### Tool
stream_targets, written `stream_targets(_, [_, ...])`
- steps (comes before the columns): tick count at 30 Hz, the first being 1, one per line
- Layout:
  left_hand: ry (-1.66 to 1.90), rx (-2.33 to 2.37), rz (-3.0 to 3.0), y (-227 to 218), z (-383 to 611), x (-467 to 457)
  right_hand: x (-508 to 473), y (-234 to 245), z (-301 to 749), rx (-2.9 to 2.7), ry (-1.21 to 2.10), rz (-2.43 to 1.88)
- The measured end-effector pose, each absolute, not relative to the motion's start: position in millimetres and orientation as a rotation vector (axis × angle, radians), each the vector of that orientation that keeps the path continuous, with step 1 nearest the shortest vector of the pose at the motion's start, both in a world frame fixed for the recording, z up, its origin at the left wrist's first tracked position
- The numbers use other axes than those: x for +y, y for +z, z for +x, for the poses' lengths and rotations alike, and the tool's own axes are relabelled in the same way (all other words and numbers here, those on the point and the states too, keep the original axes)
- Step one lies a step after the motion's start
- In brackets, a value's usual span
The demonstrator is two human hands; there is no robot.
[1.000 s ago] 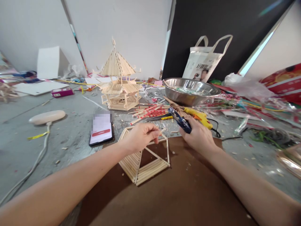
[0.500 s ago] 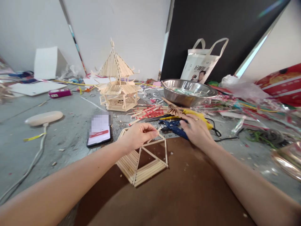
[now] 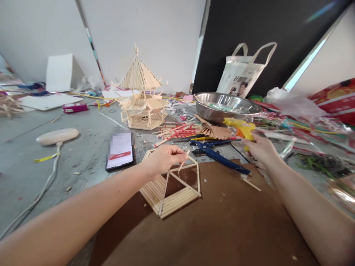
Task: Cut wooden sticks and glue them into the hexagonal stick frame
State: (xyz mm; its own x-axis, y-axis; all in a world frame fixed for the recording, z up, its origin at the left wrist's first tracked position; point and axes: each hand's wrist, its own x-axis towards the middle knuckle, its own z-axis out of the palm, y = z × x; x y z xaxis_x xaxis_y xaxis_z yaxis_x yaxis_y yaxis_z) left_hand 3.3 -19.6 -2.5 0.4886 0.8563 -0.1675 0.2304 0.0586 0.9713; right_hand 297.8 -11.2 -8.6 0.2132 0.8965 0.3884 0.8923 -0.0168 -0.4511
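Observation:
My left hand (image 3: pixel 163 159) is closed in a pinch on a short wooden stick (image 3: pixel 183 161), held just above a flat hexagonal frame of sticks (image 3: pixel 173 192) lying on a brown board (image 3: pixel 222 221). My right hand (image 3: pixel 259 149) is wrapped round the grip of a yellow glue gun (image 3: pixel 240 127), lifted off the table, nozzle pointing left. Blue-handled cutters (image 3: pixel 219 155) lie on the table between my hands.
A stick-built pagoda model (image 3: pixel 141 98) stands behind, with a heap of red-and-tan sticks (image 3: pixel 177 131) and a steel bowl (image 3: pixel 226 107) to its right. A phone (image 3: pixel 120 151) lies left of the frame. Wrappers and cables litter the right side; a white tote bag (image 3: pixel 244 72) leans at the back.
My right hand set the blue cutters down on the table, moved right and picked up the yellow glue gun. My left hand kept its stick over the frame.

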Motion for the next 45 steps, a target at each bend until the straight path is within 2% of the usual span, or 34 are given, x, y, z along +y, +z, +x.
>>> stream_targets(3, [0.610,1.002,1.455,0,3,-19,-14,1,284,-1.580,0.340,-1.780])
stream_targets(7, [0.610,1.019,1.463,0,2,-17,-21,10,262,-1.426,0.959,-1.508])
stream_targets(10, [0.633,1.027,1.480,-3,1,-14,-28,10,246,-1.496,1.115,-1.398])
stream_targets(23, [0.850,1.059,1.544,-14,-2,-4,-45,14,215,-1.431,1.364,-1.350])
stream_targets(32, [0.924,1.031,1.529,-13,-1,-4,-41,1,211,-1.294,1.173,-1.391])
stream_targets(45, [0.919,1.053,1.561,-13,-2,-4,-36,-2,214,-1.371,1.179,-1.469])
